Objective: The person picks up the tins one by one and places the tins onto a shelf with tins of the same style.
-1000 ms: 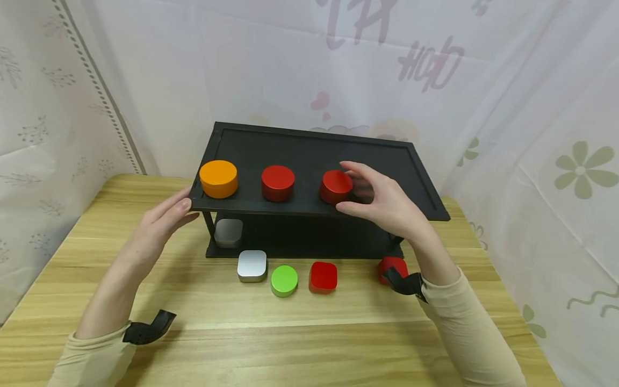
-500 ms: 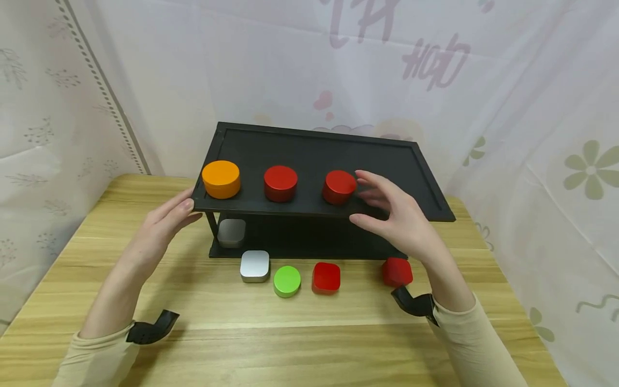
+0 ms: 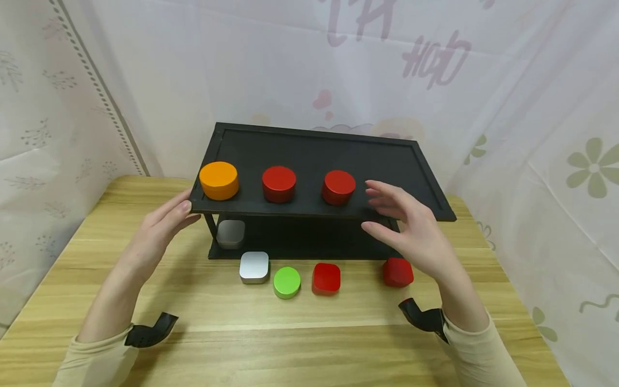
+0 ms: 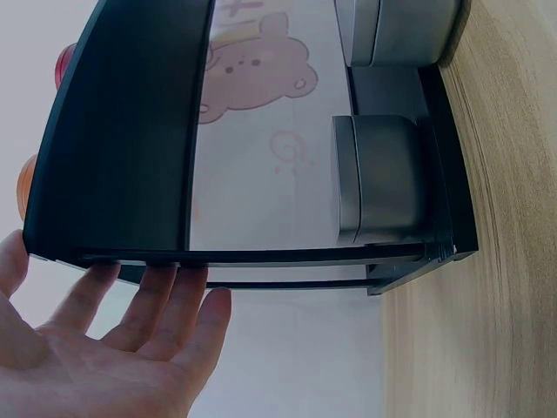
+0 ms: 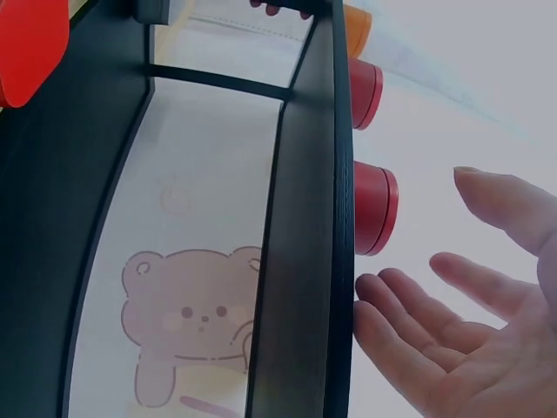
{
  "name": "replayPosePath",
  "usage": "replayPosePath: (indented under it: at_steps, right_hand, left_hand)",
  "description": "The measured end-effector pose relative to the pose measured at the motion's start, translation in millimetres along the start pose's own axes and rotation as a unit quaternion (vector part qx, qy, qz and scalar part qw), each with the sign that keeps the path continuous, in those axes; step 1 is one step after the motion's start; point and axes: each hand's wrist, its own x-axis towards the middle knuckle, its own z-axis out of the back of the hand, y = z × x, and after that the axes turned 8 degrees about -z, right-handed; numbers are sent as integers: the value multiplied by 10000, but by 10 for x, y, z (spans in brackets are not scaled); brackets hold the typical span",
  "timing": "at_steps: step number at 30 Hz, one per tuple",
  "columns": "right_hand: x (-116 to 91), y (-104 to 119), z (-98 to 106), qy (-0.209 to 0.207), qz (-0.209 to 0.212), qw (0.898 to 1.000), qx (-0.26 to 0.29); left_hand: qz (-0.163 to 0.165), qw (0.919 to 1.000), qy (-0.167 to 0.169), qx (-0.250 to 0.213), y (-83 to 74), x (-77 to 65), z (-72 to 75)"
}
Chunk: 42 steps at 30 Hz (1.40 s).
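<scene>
A black two-tier shelf [image 3: 387,161] stands at the back of the table. My left hand [image 3: 157,228] holds its upper board at the front left corner, thumb on top and fingers [image 4: 144,309] along the end edge. On the upper board sit an orange round tin [image 3: 219,181], a red round tin [image 3: 279,184] in the middle and another red round tin [image 3: 338,187] farther right. My right hand [image 3: 411,226] is just right of that last tin, apart from it, fingers spread and nothing between them. In the right wrist view its fingertips are beside the board's edge.
One silver square tin [image 3: 230,234] sits on the lower tier at the left. In front of the shelf are a silver square tin [image 3: 254,267], a green round tin [image 3: 287,282], a red square tin [image 3: 326,279] and another red tin [image 3: 398,272] near my right forearm.
My right hand has let go of the right-hand red round tin and drawn away to the right. The left hand stays at the shelf corner.
</scene>
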Motion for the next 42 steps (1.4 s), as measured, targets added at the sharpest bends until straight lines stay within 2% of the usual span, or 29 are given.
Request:
replayPosePath:
  at_steps: [11,15,20,30,42]
  right_hand:
    - [-126,47,-60,-309,424,9986,-13]
    - [-154,52,-84,-319,382,9987,-50]
    - [-169,1,-116,-245,239,9994,14]
    - [-133,-371,-355,-6,394,9992,42]
    - [-90,-393,-609,352,399,9986,68]
  left_hand:
    - [-19,10000,-73,7,-8,-28,2]
    - [-67,10000,-25,-49,3,-38,4]
    - [-65,9999,15,-122,8,-31,1]
    - [-102,9999,40,-129,12,-35,6]
    - [-187,9997,63,-109,25,-7,6]
